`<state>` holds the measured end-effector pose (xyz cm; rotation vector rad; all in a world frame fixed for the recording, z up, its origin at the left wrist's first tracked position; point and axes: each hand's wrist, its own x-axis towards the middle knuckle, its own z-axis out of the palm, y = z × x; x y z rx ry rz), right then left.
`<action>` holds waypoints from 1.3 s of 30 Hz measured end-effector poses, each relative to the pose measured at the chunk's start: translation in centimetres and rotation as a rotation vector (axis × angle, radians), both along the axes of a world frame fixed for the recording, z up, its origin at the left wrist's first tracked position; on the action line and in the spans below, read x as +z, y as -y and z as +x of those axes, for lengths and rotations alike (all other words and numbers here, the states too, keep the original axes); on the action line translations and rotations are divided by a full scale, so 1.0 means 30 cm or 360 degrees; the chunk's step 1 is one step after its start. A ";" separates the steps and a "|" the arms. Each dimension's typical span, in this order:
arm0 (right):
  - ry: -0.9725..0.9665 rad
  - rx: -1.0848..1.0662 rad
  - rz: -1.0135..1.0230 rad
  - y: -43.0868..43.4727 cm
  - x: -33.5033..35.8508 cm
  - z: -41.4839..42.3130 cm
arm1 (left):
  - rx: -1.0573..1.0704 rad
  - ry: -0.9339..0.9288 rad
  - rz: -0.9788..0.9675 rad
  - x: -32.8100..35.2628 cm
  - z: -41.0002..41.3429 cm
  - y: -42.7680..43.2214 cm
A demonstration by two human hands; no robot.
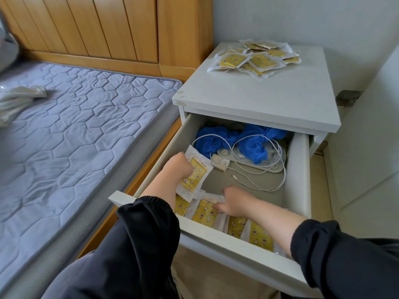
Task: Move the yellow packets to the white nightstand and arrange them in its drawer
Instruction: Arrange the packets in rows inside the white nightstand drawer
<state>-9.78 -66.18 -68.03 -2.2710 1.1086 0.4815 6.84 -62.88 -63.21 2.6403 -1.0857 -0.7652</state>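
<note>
The white nightstand (pixel 259 98) stands beside the bed with its drawer (pixel 298 169) pulled out. A heap of several yellow packets (pixel 254 59) lies on its top at the back. Inside the drawer, my left hand (pixel 178 167) grips a yellow packet (pixel 195 175) near the left wall. My right hand (pixel 234 202) pinches the top edge of another packet (pixel 205 212) at the drawer's front. More yellow packets (pixel 260 235) stand in a row along the front wall.
Blue crumpled gloves (pixel 218 139), a white cable (pixel 259 167) and a small white box (pixel 220 164) fill the back of the drawer. The bed's grey quilted mattress (pixel 75 126) lies to the left, with a wooden headboard (pixel 108 29) behind.
</note>
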 end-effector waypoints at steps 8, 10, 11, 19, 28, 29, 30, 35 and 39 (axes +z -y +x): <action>0.1020 -0.0611 -0.0054 0.094 0.122 -0.042 | -0.0371 -0.0416 -0.0149 0.005 -0.026 0.015; 0.1040 -0.0605 0.0008 0.102 0.139 -0.052 | -0.0519 -0.0474 -0.0156 0.009 -0.045 0.016; 0.1017 -0.0585 0.0037 0.106 0.143 -0.055 | -0.0570 -0.0487 -0.0166 0.009 -0.051 0.016; 0.1055 -0.0778 -0.0033 0.158 0.160 -0.118 | -0.0536 -0.0938 -0.0346 0.007 -0.082 0.022; 0.1341 -0.1638 0.0490 0.229 0.128 -0.175 | -0.1323 0.0002 0.0595 -0.113 -0.142 0.011; 0.1263 -0.1641 0.0550 0.229 0.122 -0.174 | -0.1398 0.0064 0.0672 -0.114 -0.146 0.010; 0.1139 -0.1577 0.0541 0.229 0.120 -0.174 | -0.1440 0.0104 0.0735 -0.113 -0.146 0.008; 0.0232 -0.0767 0.0271 0.199 0.118 -0.145 | -0.1460 0.0136 0.0764 -0.117 -0.127 0.002; -0.0293 -0.0231 -0.0041 0.160 0.093 -0.102 | -0.1437 0.0116 0.0768 -0.118 -0.119 0.003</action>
